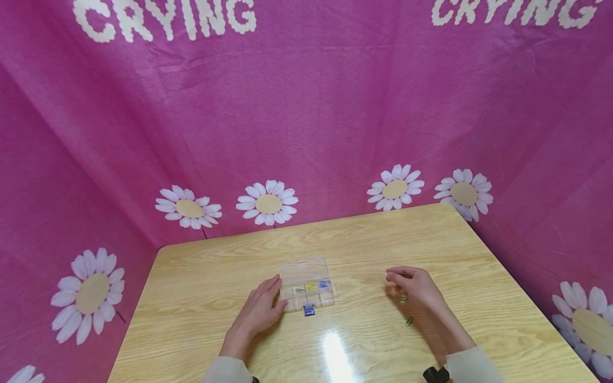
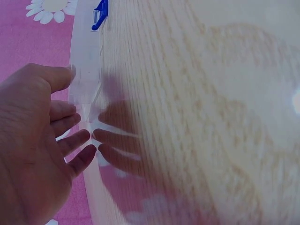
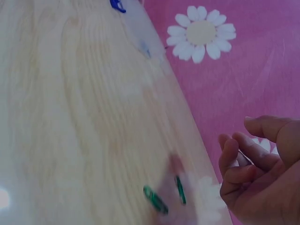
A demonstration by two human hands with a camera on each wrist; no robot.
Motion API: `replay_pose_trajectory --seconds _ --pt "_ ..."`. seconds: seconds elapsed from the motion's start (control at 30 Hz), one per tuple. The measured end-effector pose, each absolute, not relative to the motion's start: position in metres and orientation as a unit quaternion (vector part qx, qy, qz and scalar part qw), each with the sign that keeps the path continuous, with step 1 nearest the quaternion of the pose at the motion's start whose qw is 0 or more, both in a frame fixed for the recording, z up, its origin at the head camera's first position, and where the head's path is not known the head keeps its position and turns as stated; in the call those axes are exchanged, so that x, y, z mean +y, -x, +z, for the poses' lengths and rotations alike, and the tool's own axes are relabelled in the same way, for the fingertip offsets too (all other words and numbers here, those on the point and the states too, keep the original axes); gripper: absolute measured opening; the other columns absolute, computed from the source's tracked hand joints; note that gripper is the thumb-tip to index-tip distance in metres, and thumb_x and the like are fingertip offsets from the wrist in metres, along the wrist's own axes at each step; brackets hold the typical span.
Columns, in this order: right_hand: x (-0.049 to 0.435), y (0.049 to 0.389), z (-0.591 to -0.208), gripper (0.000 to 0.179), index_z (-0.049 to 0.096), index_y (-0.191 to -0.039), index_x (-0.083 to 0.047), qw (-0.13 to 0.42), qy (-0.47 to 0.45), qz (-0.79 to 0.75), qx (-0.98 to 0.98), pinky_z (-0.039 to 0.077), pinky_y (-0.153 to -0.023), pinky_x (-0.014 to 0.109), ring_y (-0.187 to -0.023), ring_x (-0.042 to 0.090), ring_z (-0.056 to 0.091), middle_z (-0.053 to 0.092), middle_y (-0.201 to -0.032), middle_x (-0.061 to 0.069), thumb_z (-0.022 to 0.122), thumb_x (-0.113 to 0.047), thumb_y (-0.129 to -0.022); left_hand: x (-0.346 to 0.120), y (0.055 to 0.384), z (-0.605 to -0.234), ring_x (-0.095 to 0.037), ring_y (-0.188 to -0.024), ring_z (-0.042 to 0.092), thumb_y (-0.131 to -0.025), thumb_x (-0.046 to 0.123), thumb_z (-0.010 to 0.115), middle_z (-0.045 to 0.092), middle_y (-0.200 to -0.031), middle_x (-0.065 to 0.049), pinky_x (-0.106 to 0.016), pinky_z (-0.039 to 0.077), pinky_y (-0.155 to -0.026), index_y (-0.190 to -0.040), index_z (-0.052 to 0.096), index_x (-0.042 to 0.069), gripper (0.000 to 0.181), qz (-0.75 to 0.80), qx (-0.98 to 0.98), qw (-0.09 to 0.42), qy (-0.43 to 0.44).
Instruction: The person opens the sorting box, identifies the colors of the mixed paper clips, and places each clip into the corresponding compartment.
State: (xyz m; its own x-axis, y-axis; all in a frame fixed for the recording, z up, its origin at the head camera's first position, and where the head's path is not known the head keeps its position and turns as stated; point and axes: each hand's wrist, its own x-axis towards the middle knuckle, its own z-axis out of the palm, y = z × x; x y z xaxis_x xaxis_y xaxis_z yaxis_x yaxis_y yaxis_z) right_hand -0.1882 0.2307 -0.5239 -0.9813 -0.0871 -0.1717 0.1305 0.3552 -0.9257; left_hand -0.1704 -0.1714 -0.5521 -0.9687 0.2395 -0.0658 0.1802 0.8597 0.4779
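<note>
A clear plastic compartment box (image 1: 293,304) lies on the table with its lid raised toward the back and a blue latch (image 1: 309,310) at the front. In its compartments are a green paper clip (image 1: 300,290), yellow clips (image 1: 311,286) and blue clips (image 1: 324,284). My left hand (image 1: 258,311) rests at the box's left side, fingers extended, the thumb against the wall in the left wrist view. Above the table to the right, my right hand (image 1: 416,287) hovers with loosely bent fingers, thumb apart, nothing visible between them. Two green paper clips (image 3: 155,199) (image 3: 180,190) lie beneath it.
The wood-grain table (image 1: 215,276) has a bright light reflection near its front. A pink curtain (image 1: 311,127) printed with white daisies hangs behind the table and along both sides.
</note>
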Motion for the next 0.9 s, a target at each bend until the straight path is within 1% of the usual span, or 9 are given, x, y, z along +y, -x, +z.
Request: replay_pose_trajectory --seconds 0.07,0.13,0.3,0.4,0.53,0.7,0.9 --pt "0.236 0.187 -0.526 0.038 0.064 -0.128 0.013 0.095 -0.020 -0.562 0.822 0.056 -0.069 0.031 -0.083 0.022 0.070 0.075 -0.108 0.016 0.063 -0.017 -0.104 -0.172 0.170 -0.552 -0.034 -0.150 0.034 -0.101 0.031 0.065 0.039 -0.163 -0.011 -0.058 0.027 -0.120 -0.154 0.045 0.001 0.065 0.241 0.962 0.061 -0.109" --pt "0.242 0.185 -0.528 0.039 0.064 -0.128 0.013 0.090 -0.021 -0.549 0.830 0.055 -0.069 0.031 -0.083 0.021 0.070 0.075 -0.106 0.016 0.064 -0.017 -0.104 -0.172 0.171 -0.553 -0.034 -0.150 0.034 -0.101 0.032 0.065 0.039 -0.163 -0.011 -0.057 0.028 -0.120 -0.155 0.045 0.001 0.065 0.241 0.962 0.061 -0.108" --pt "0.254 0.182 -0.533 0.040 0.066 -0.125 0.012 0.073 -0.022 -0.514 0.854 0.053 -0.063 0.031 -0.078 0.019 0.067 0.076 -0.097 0.015 0.066 -0.020 -0.102 -0.173 0.171 -0.552 -0.034 -0.150 0.034 -0.101 0.032 0.065 0.039 -0.163 -0.011 -0.055 0.028 -0.120 -0.155 0.045 0.001 0.065 0.239 0.963 0.059 -0.110" --pt "0.258 0.180 -0.536 0.038 0.067 -0.124 0.012 0.072 -0.026 -0.503 0.861 0.052 -0.060 0.031 -0.075 0.019 0.066 0.076 -0.097 0.014 0.066 -0.019 -0.102 -0.173 0.172 -0.553 -0.033 -0.150 0.034 -0.101 0.032 0.064 0.039 -0.163 -0.011 -0.054 0.028 -0.120 -0.155 0.045 0.001 0.065 0.239 0.963 0.058 -0.112" --pt "0.263 0.178 -0.540 0.036 0.068 -0.123 0.011 0.077 -0.027 -0.491 0.867 0.051 -0.059 0.030 -0.075 0.019 0.066 0.076 -0.097 0.012 0.067 -0.018 -0.102 -0.173 0.172 -0.553 -0.033 -0.150 0.034 -0.101 0.032 0.064 0.040 -0.163 -0.011 -0.053 0.029 -0.120 -0.154 0.045 0.000 0.065 0.240 0.962 0.056 -0.114" --pt "0.263 0.176 -0.544 0.034 0.069 -0.119 0.012 0.074 -0.021 -0.480 0.874 0.048 -0.057 0.028 -0.073 0.018 0.063 0.075 -0.091 0.010 0.070 -0.016 -0.099 -0.174 0.170 -0.553 -0.034 -0.149 0.036 -0.101 0.030 0.065 0.041 -0.162 -0.013 -0.054 0.031 -0.119 -0.153 0.046 -0.002 0.064 0.245 0.961 0.049 -0.121" --pt "0.259 0.174 -0.549 0.029 0.070 -0.115 0.013 0.063 -0.016 -0.468 0.881 0.051 -0.058 0.026 -0.072 0.015 0.063 0.075 -0.097 0.015 0.072 -0.009 -0.095 -0.174 0.170 -0.552 -0.035 -0.148 0.037 -0.100 0.029 0.066 0.042 -0.161 -0.014 -0.056 0.032 -0.117 -0.152 0.047 -0.003 0.063 0.248 0.960 0.046 -0.125"
